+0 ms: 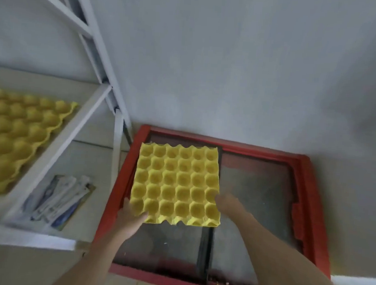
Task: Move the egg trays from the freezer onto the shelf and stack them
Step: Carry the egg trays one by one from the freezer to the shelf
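Note:
A yellow egg tray (176, 183) with empty cups lies over the glass lid of the red-framed freezer (308, 195), on its left half. My left hand (130, 218) grips the tray's near left corner, thumb on top. My right hand (227, 203) holds the tray's right edge near the front, fingers partly hidden under it. More yellow egg trays (16, 139) lie on the white metal shelf (72, 129) at the left; whether they are stacked I cannot tell.
The freezer has sliding glass panes with a dark divider (205, 250) down the middle. On a lower shelf board lie several white and blue packets (60, 200). A grey wall rises behind the freezer. White shelf posts (104, 54) slant up at the left.

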